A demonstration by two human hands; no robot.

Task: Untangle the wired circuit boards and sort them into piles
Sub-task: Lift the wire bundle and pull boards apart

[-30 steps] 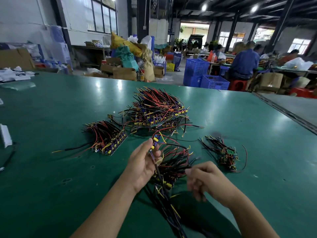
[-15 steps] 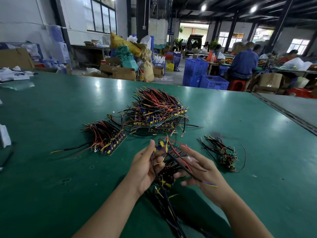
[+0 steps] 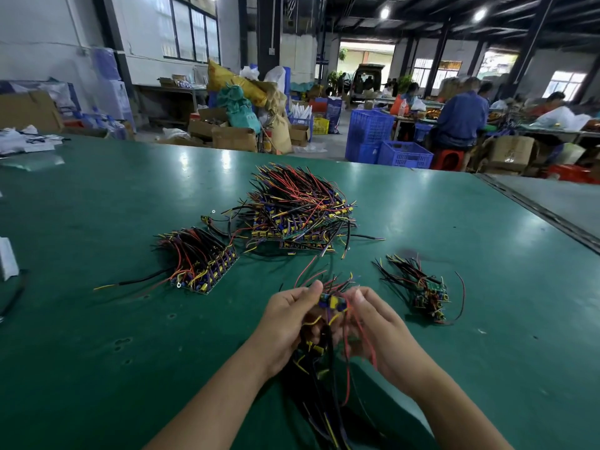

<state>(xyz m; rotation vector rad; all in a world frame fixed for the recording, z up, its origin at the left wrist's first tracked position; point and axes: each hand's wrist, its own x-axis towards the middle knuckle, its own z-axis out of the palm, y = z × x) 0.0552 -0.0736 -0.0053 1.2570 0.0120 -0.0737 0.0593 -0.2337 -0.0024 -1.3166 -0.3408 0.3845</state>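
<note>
3 board piles on table (image 3: 97,352): left pile (image 3: 199,264), middle pile (image 3: 298,209), right pile (image 3: 422,292). L hand (image 3: 285,323) & R hand (image 3: 380,326) pinch 4th tangle (image 3: 332,302). Behind, blue crates (image 3: 404,154): contents unclear.

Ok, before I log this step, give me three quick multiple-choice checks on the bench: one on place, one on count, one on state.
1. Where is the smallest pile? A. Right of the right hand. B. At the table's left edge. C. On the floor.
2. How many piles lie on the table, the held bundle aside? A. Two. B. Three. C. Five.
3. What holds the bundle? A. Both hands. B. One hand alone. C. Nothing; it lies flat.
Answers: 1 A, it lies on the right hand's side; 2 B, big heap, neat stack, smallest pile; 3 A, left hand and right hand grip it from either side.
</note>
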